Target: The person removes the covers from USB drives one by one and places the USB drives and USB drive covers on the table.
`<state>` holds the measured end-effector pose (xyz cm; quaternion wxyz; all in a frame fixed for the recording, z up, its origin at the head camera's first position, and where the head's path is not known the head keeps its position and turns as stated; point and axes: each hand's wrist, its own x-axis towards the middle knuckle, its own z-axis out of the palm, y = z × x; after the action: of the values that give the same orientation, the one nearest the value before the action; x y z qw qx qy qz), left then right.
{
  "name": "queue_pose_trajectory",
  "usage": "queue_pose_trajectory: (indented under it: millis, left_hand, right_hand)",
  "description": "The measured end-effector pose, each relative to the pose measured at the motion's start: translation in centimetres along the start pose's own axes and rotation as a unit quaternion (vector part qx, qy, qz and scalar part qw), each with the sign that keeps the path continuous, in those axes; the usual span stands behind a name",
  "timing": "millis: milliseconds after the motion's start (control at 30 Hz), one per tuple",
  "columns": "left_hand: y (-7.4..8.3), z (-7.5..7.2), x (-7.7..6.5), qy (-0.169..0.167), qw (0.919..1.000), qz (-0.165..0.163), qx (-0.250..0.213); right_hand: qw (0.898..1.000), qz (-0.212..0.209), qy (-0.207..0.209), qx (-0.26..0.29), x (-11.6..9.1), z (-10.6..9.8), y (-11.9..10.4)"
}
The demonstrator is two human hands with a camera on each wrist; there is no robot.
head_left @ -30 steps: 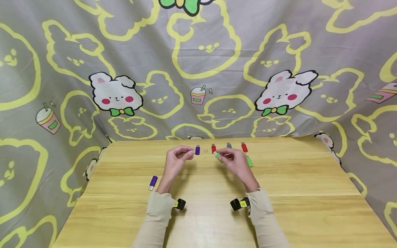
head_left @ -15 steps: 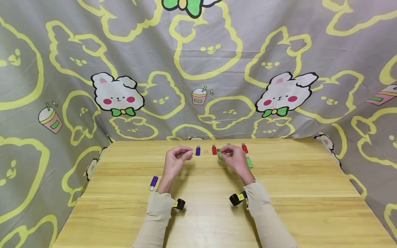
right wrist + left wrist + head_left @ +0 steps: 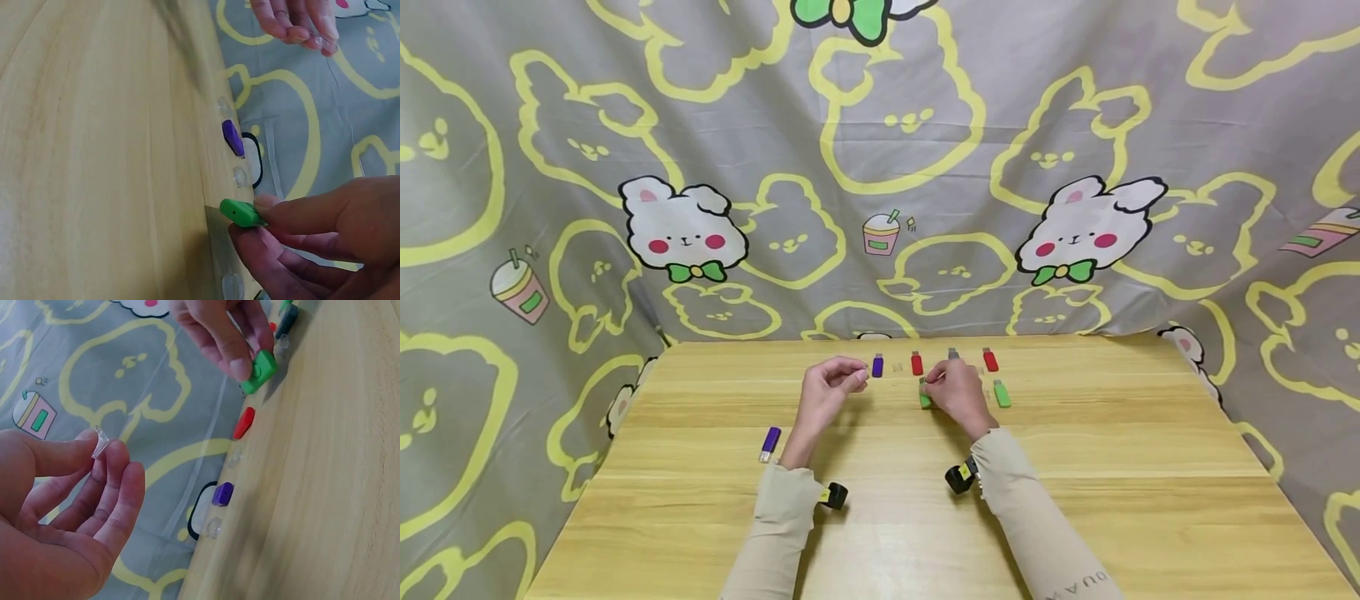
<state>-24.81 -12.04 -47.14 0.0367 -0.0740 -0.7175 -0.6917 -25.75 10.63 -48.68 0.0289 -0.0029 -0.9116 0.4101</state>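
Note:
My left hand pinches a small clear plastic cap between thumb and fingertips, held up off the table. My right hand pinches a green USB flash drive by its connector end, thumb against fingers. In the head view that drive appears just in front of a red USB flash drive; whether it touches the table I cannot tell. Near my left fingertips lies a purple USB flash drive. Partly behind my right hand is a grey USB flash drive.
Farther right lie another red flash drive and a second green flash drive. A second purple flash drive lies beside my left forearm. Clear caps, one being this cap, sit between the drives. A patterned curtain hangs behind the wooden table.
My right hand has turned the green flash drive and brought it down toward the table, its connector now pointing away. The left hand has stayed in place with the cap.

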Motion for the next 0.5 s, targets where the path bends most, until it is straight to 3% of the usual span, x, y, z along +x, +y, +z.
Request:
queue_pose_trajectory:
  millis: [500]
  left_hand:
    - [-0.31, 0.18, -0.05, -0.016, 0.9994, -0.017, 0.027]
  right_hand:
    - [0.997, -0.039, -0.012, -0.068, -0.45, 0.79, -0.92]
